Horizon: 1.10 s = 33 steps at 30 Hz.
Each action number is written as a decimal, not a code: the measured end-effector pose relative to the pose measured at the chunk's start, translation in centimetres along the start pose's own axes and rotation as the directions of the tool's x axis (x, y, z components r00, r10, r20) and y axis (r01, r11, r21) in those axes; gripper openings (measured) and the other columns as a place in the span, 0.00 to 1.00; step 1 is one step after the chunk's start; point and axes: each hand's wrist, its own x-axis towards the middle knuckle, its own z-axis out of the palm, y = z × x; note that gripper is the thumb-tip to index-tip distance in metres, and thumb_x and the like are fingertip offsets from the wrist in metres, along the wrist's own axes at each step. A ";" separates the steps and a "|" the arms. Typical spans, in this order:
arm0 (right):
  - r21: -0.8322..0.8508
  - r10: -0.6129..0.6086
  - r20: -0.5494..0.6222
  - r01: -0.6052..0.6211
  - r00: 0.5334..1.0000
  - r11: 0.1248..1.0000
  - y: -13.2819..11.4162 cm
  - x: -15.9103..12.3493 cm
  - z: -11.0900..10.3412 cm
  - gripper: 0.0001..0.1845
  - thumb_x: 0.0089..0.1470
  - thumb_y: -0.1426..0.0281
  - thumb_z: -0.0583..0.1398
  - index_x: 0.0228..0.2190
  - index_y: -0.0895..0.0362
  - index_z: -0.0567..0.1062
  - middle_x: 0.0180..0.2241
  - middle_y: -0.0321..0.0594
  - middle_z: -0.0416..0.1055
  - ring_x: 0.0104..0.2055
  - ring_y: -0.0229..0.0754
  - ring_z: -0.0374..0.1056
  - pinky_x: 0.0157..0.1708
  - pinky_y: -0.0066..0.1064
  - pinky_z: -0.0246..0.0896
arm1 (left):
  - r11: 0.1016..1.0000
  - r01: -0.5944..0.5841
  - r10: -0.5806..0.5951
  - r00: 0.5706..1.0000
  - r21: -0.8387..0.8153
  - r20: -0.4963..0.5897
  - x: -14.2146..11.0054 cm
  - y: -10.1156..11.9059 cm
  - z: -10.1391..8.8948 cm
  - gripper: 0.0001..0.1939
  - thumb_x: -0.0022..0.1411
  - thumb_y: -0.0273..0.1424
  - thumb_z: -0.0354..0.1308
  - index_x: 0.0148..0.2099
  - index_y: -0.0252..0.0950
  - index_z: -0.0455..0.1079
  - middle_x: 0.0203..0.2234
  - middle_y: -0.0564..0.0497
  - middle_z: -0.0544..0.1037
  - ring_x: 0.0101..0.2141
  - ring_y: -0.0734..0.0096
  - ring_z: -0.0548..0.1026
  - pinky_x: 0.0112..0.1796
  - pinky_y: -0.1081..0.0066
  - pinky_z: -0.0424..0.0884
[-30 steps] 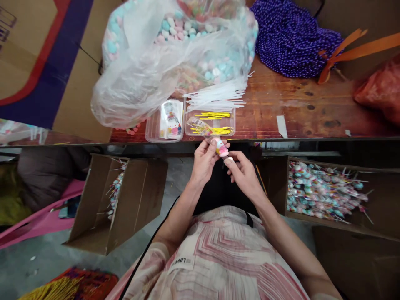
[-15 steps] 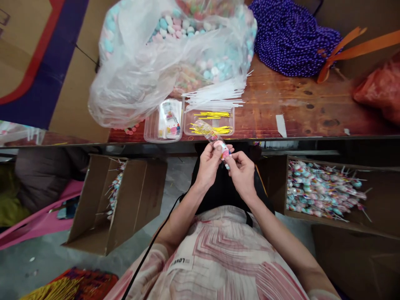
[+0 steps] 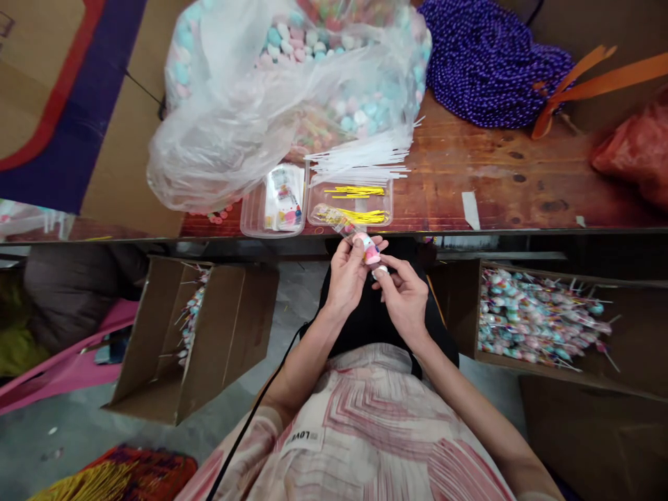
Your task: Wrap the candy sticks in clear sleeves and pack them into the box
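Clear plastic sleeve with pink-and-white filling (image 3: 371, 251): I grasp it in my left fingers (image 3: 357, 252) just off the reddish-brown wooden desk (image 3: 438, 202), while my right fingers (image 3: 387, 281) pinch a small whitish piece (image 3: 379, 271) at its near end. Likely light and slick, it should handle best by its fuller part.

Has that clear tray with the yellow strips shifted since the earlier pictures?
No. The clear tray keeps its place on the table, with about the same gap rightward to the white scrap.
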 end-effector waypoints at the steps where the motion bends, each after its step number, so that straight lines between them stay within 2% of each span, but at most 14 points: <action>1: -0.014 -0.019 -0.006 0.019 1.000 1.000 0.0 -0.1 -0.1 0.14 0.56 0.62 0.64 0.44 0.52 0.79 0.41 0.40 0.73 0.28 0.34 0.69 0.26 0.30 0.71 | 1.000 0.005 -0.005 1.000 0.008 0.000 -0.1 0.0 0.0 0.15 0.60 0.40 0.67 0.41 0.36 0.69 0.40 0.46 0.83 0.50 0.57 0.80 0.52 0.59 0.72; 5: -0.013 -0.073 0.036 0.074 0.997 0.997 0.1 -0.1 -0.3 0.13 0.57 0.62 0.63 0.44 0.49 0.82 0.43 0.41 0.73 0.28 0.34 0.68 0.27 0.31 0.72 | 0.999 0.000 0.000 1.000 0.045 0.006 -0.3 0.0 0.0 0.16 0.58 0.40 0.68 0.41 0.37 0.70 0.39 0.47 0.83 0.49 0.58 0.80 0.52 0.60 0.73; 11: -0.059 -0.069 0.152 0.079 0.986 0.995 0.5 0.2 -0.8 0.17 0.60 0.62 0.61 0.50 0.47 0.80 0.47 0.42 0.69 0.30 0.35 0.67 0.29 0.32 0.71 | 0.998 0.007 -0.008 1.000 0.061 0.014 0.0 0.1 -0.4 0.14 0.60 0.40 0.66 0.42 0.37 0.71 0.35 0.50 0.82 0.45 0.63 0.81 0.50 0.64 0.73; 15: -0.136 -0.017 0.250 0.053 0.968 0.989 0.6 -0.5 -1.2 0.23 0.62 0.64 0.58 0.58 0.45 0.74 0.38 0.39 0.71 0.26 0.35 0.64 0.27 0.32 0.67 | 1.000 0.016 -0.015 0.999 0.024 -0.035 0.4 0.5 -0.4 0.14 0.63 0.41 0.64 0.42 0.36 0.70 0.33 0.50 0.82 0.40 0.65 0.82 0.46 0.66 0.73; 19: -0.175 -0.031 0.215 0.070 0.976 0.982 0.7 -1.1 -1.4 0.23 0.63 0.66 0.55 0.58 0.47 0.73 0.28 0.34 0.69 0.25 0.37 0.61 0.29 0.32 0.64 | 1.000 0.022 -0.021 1.000 0.019 -0.011 0.5 0.8 -0.3 0.14 0.64 0.42 0.62 0.43 0.36 0.71 0.34 0.49 0.82 0.39 0.64 0.83 0.46 0.65 0.73; 25: -0.166 -0.110 0.225 0.149 0.968 0.975 0.9 -0.9 -1.2 0.20 0.63 0.66 0.55 0.55 0.48 0.77 0.29 0.36 0.70 0.26 0.36 0.61 0.31 0.32 0.65 | 0.995 -0.008 0.000 0.997 0.103 0.082 0.1 0.6 -0.4 0.15 0.61 0.42 0.65 0.39 0.36 0.72 0.30 0.51 0.80 0.39 0.65 0.82 0.43 0.70 0.74; 27: -0.121 -0.088 0.195 0.113 0.977 0.986 1.0 -0.8 -0.9 0.20 0.63 0.66 0.56 0.54 0.49 0.77 0.28 0.35 0.69 0.25 0.35 0.59 0.28 0.31 0.63 | 0.994 -0.010 -0.003 0.993 0.112 0.115 0.0 0.6 -0.4 0.15 0.61 0.42 0.66 0.40 0.36 0.72 0.30 0.51 0.79 0.40 0.64 0.82 0.45 0.68 0.74; 30: 0.050 0.044 0.152 -0.052 0.987 0.997 1.2 -0.9 -0.4 0.21 0.61 0.64 0.59 0.55 0.51 0.77 0.23 0.31 0.65 0.21 0.32 0.54 0.20 0.26 0.54 | 0.994 0.008 -0.023 0.990 0.111 0.138 -0.2 0.7 -0.3 0.15 0.60 0.41 0.67 0.41 0.35 0.72 0.31 0.52 0.79 0.41 0.64 0.82 0.48 0.65 0.74; 33: 0.247 0.166 0.169 -0.205 0.972 0.947 1.4 -0.9 0.1 0.24 0.59 0.63 0.61 0.56 0.52 0.75 0.18 0.27 0.59 0.17 0.29 0.47 0.15 0.23 0.44 | 0.995 0.033 -0.049 0.983 0.094 0.175 -0.3 0.7 -0.4 0.16 0.58 0.41 0.68 0.42 0.35 0.73 0.32 0.52 0.80 0.40 0.64 0.82 0.50 0.63 0.75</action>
